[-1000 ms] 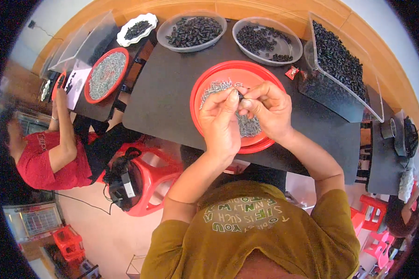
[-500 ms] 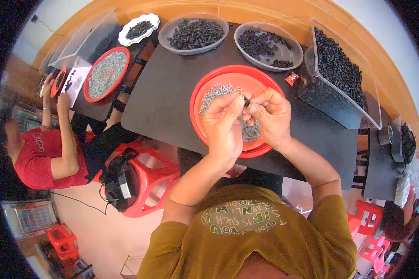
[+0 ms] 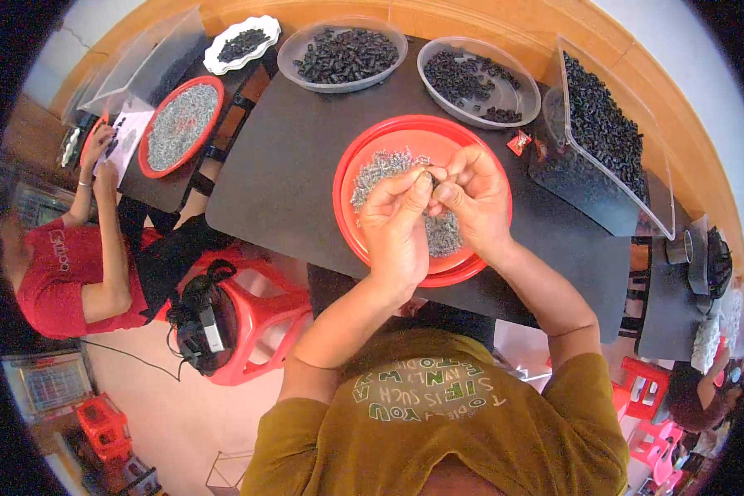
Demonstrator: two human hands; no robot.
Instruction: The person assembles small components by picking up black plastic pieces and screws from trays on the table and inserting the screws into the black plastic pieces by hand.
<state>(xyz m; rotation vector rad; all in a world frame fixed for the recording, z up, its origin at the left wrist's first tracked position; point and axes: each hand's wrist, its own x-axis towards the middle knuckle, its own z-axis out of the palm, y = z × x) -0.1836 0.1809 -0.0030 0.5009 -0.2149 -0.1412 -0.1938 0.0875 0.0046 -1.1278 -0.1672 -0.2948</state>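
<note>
A round red tray (image 3: 388, 136) lies on the dark table (image 3: 289, 165), with a heap of small silver metal parts (image 3: 376, 169) in it. Both my hands hover over the tray, fingertips meeting. My left hand (image 3: 397, 227) pinches a tiny dark piece (image 3: 429, 175) at its fingertips. My right hand (image 3: 475, 198) has its fingers closed on the same small piece from the other side. What exactly the piece is stays too small to tell.
Two clear bowls (image 3: 343, 54) (image 3: 475, 78) and a clear bin (image 3: 608, 136) of small black parts stand at the table's far side. A person in red (image 3: 66, 256) works at a second red tray (image 3: 178, 124) on the left. A red stool (image 3: 248, 318) holds a black device.
My hands have stayed over the red tray, with small finger movements on the tiny piece. The person on the left has shifted their arms upward at their tray.
</note>
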